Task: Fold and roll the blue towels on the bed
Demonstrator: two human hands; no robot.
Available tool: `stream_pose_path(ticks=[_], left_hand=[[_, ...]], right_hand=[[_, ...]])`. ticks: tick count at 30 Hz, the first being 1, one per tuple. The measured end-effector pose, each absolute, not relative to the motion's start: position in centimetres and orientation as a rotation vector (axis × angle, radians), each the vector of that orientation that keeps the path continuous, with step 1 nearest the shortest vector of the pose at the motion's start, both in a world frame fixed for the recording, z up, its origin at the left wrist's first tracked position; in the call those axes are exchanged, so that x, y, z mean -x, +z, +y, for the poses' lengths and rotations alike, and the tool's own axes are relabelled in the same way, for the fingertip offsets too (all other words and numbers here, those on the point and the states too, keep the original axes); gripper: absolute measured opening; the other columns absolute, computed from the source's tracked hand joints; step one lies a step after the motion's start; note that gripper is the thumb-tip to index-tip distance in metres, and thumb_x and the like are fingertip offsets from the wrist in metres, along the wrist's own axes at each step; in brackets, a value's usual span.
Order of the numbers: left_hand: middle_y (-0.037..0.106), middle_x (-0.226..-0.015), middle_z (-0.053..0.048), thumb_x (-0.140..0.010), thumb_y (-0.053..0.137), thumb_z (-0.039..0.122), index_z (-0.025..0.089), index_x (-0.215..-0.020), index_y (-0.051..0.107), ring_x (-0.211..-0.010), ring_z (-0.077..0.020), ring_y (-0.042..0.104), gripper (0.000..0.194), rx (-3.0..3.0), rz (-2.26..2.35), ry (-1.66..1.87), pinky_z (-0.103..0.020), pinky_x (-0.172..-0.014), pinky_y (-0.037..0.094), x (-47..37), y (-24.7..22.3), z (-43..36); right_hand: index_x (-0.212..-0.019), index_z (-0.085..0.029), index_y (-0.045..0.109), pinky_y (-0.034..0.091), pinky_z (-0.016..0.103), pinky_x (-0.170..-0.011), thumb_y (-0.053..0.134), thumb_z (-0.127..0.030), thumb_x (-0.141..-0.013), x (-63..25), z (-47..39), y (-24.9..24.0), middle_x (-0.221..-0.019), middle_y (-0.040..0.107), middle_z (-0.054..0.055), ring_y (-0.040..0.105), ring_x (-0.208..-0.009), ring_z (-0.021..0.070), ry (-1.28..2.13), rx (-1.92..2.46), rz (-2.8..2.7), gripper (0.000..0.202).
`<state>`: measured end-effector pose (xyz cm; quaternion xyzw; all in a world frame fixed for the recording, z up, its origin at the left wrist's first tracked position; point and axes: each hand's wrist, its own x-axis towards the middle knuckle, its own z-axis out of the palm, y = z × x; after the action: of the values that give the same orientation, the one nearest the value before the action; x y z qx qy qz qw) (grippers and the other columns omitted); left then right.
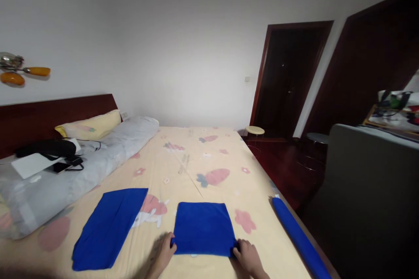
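A blue cloth (203,229), folded to a near square, lies flat on the bed in front of me. My left hand (166,249) pinches its near left edge, thumb and fingers closed on the fabric. On the opposite side, my right hand (248,254) grips the near right corner the same way. To the left lies a second blue cloth (109,229), longer and slanted, untouched by either hand. Along the bed's right edge rests a long, narrow blue roll or folded strip (299,237) with a small white tag at its far end.
The bed (183,152) has a cream sheet with carrot and flower prints. Grey bedding (108,157), a yellow pillow (93,125) and a black bag (49,149) are by the headboard. A round stool (254,130) stands near the doorway; a dark grey panel (363,192) rises at right.
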<state>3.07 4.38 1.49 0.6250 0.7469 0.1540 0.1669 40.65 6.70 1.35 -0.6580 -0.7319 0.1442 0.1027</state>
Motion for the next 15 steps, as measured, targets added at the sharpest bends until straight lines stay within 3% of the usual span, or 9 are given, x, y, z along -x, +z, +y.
stream_pose_path(ticks=[3, 6, 8, 12, 15], left_hand=[[0.062, -0.124, -0.009, -0.082, 0.045, 0.009, 0.018, -0.119, 0.064, -0.121, -0.0238, 0.053, 0.042, -1.843, 2.275, 0.389, -0.040, -0.107, 0.033, -4.1, 1.4, 4.0], [0.056, -0.134, -0.012, -0.084, 0.037, 0.004, 0.018, -0.131, 0.057, -0.126, -0.0274, 0.048, 0.053, -2.038, 2.440, 0.311, -0.047, -0.107, 0.035, -6.0, 0.8, 3.3], [0.054, -0.138, -0.011, -0.084, 0.032, 0.001, 0.021, -0.134, 0.055, -0.127, -0.0266, 0.048, 0.059, -2.199, 2.361, 0.262, -0.046, -0.106, 0.038, -8.2, 0.0, 2.8], [0.050, -0.142, -0.002, -0.081, 0.031, 0.002, 0.030, -0.136, 0.053, -0.132, -0.0229, 0.045, 0.066, -2.325, 1.928, 0.206, -0.043, -0.111, 0.037, -13.5, -1.8, 2.4], [0.037, -0.151, -0.002, -0.080, 0.030, 0.005, 0.025, -0.147, 0.039, -0.139, -0.0209, 0.035, 0.070, -2.389, 1.838, 0.318, -0.040, -0.114, 0.035, -15.5, -2.8, 2.4]], right_hand=[[-0.104, -0.015, 0.067, 0.041, 0.047, -0.088, 0.041, -0.028, -0.085, -39.9, 6.3, 1.6, -0.101, 0.066, 0.015, 0.060, -0.099, 0.0321, 0.268, 1.999, -2.130, 0.035], [-0.109, -0.014, 0.065, 0.040, 0.046, -0.086, 0.038, -0.013, -0.082, -38.5, 5.6, 0.8, -0.106, 0.064, 0.015, 0.058, -0.097, 0.0308, -0.046, 1.936, -2.138, 0.039], [-0.114, -0.016, 0.064, 0.040, 0.045, -0.090, 0.040, -0.009, -0.080, -36.8, 5.3, -0.5, -0.114, 0.064, 0.014, 0.058, -0.101, 0.0299, -0.180, 1.753, -2.222, 0.042], [-0.118, -0.019, 0.064, 0.038, 0.047, -0.099, 0.050, -0.018, -0.082, -32.4, 4.7, -3.0, -0.123, 0.063, 0.012, 0.056, -0.115, 0.0317, -0.085, 1.524, -2.346, 0.038], [-0.133, -0.020, 0.054, 0.037, 0.047, -0.103, 0.049, -0.018, -0.081, -30.0, 4.2, -3.6, -0.138, 0.053, 0.011, 0.051, -0.124, 0.0308, 0.013, 1.457, -2.389, 0.052]])
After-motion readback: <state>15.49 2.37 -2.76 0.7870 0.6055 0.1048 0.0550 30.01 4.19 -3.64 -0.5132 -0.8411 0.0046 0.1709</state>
